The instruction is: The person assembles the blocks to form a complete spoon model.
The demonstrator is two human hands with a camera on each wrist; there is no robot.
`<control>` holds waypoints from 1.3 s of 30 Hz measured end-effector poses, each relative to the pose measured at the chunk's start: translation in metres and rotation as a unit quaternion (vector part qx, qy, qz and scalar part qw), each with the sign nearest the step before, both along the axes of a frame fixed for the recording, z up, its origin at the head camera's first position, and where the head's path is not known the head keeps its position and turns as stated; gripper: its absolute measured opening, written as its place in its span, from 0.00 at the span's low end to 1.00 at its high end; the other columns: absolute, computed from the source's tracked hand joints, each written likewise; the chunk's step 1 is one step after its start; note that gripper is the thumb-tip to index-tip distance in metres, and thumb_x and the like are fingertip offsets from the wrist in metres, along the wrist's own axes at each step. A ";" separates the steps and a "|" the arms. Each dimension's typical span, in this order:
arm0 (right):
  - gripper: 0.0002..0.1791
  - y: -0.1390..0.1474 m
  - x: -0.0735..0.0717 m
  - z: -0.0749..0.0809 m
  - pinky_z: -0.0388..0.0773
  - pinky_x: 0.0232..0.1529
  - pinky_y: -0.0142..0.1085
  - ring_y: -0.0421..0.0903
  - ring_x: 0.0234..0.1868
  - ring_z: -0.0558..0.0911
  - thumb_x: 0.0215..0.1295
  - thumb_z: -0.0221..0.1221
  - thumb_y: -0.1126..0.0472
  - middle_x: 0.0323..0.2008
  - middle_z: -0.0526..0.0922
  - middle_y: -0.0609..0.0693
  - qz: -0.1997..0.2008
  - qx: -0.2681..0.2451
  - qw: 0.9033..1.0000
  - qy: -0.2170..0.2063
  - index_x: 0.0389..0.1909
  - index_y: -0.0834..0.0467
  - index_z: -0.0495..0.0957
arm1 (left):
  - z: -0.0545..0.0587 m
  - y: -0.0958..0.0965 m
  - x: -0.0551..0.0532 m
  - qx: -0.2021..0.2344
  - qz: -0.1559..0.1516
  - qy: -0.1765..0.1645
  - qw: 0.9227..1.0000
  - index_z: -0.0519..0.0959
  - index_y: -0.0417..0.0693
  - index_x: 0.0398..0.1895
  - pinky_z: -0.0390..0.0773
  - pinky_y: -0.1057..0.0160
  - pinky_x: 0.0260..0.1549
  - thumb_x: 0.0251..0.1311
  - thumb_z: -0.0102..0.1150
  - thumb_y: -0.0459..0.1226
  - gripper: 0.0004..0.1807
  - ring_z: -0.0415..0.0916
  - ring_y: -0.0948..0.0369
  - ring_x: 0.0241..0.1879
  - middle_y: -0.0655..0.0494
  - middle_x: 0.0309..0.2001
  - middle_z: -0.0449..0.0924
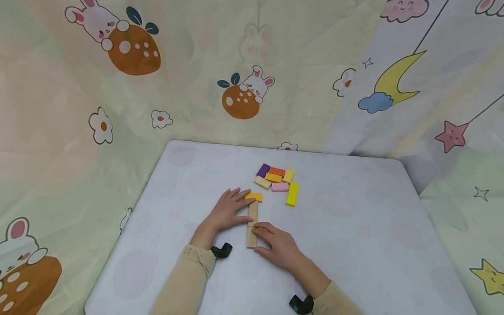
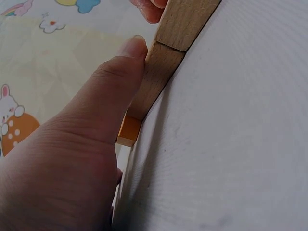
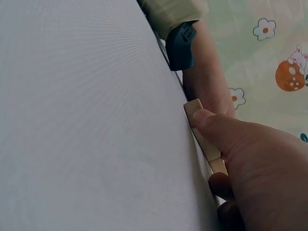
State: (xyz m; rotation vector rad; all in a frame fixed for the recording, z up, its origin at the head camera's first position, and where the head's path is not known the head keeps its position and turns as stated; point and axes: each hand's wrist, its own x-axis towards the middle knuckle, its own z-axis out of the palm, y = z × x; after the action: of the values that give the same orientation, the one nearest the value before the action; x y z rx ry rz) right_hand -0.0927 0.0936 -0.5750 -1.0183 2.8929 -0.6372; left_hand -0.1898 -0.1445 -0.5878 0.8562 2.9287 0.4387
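Two plain wooden blocks lie end to end in a line on the white table. My right hand (image 1: 278,246) holds the near wooden block (image 1: 252,238), its thumb by the near end and index finger by the joint; the right wrist view shows the thumb (image 3: 211,122) against this block. My left hand (image 1: 227,210) reaches over from the left with straight, spread fingers. Its thumb (image 2: 103,89) lies along the side of the far wooden block (image 1: 253,212). The left fingertips touch an orange block (image 1: 257,197), which sits crosswise at the far end of the line.
Beyond the hands is a loose cluster: a purple block (image 1: 263,170), a red-orange block (image 1: 277,171), a pink block (image 1: 280,187), a bright yellow block (image 1: 292,194) and several others. The white table (image 1: 354,227) ends at a patterned cloth backdrop (image 1: 189,78).
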 end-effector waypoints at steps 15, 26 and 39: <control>0.22 0.023 -0.036 0.013 0.75 0.65 0.48 0.45 0.67 0.73 0.69 0.59 0.48 0.68 0.71 0.41 -0.187 -0.051 0.975 -0.110 0.63 0.42 0.76 | 0.003 0.002 0.001 -0.004 0.005 -0.013 1.000 0.63 0.76 0.73 0.45 0.42 0.76 0.55 0.41 0.76 0.42 0.48 0.50 0.78 0.65 0.78 0.54; 0.19 0.050 -0.057 0.016 0.73 0.65 0.53 0.53 0.65 0.74 0.71 0.52 0.52 0.63 0.76 0.50 -0.283 -0.084 0.951 -0.097 0.56 0.53 0.81 | -0.002 0.001 -0.001 -0.006 0.002 -0.007 1.000 0.62 0.76 0.73 0.44 0.43 0.77 0.55 0.40 0.77 0.43 0.48 0.51 0.78 0.66 0.78 0.53; 0.24 0.088 -0.085 0.016 0.66 0.69 0.58 0.60 0.70 0.68 0.73 0.47 0.52 0.69 0.69 0.59 -0.358 -0.066 0.926 -0.102 0.64 0.58 0.74 | 0.001 0.001 0.000 -0.003 0.001 -0.011 1.000 0.62 0.75 0.73 0.44 0.43 0.77 0.56 0.43 0.76 0.42 0.48 0.51 0.78 0.65 0.78 0.53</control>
State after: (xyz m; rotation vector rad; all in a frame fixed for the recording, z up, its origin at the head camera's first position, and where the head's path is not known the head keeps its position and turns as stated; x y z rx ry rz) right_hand -0.1774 0.1812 -0.5589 0.1559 3.0008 -0.8887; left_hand -0.1900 -0.1438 -0.5863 0.8423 2.9095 0.4375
